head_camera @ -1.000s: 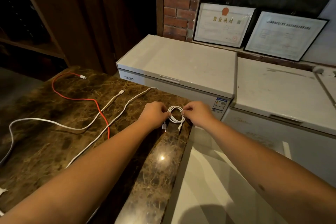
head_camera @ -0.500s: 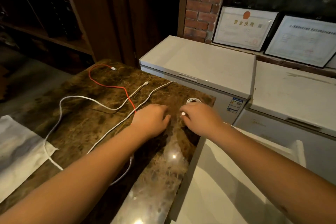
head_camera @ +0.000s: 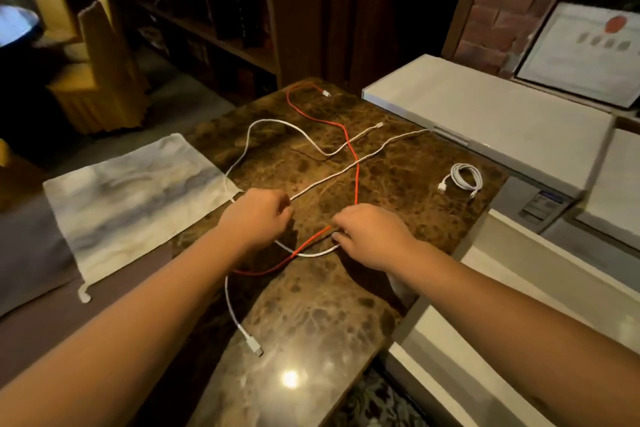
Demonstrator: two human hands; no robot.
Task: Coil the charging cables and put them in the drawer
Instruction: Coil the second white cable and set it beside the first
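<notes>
A coiled white cable (head_camera: 464, 177) lies on the marble counter (head_camera: 322, 308) near its right edge. Three loose cables sprawl across the counter: a red cable (head_camera: 351, 152), a straight white cable (head_camera: 367, 158), and a wavy white cable (head_camera: 277, 125). My left hand (head_camera: 258, 217) grips the straight white cable with curled fingers. My right hand (head_camera: 369, 236) pinches the same white cable where it loops back, beside the red cable. A white plug end (head_camera: 254, 347) lies near the front. No drawer is in view.
A grey-white cloth (head_camera: 131, 201) lies left of the counter. White chest freezers (head_camera: 485, 114) stand to the right, with a framed certificate (head_camera: 585, 52) behind. Dark shelves (head_camera: 214, 10) and a yellow chair (head_camera: 93, 73) are at the back left.
Both hands let go of the coiled white cable, left it by the counter's right edge, and moved left onto a loose white cable. The view swung left.
</notes>
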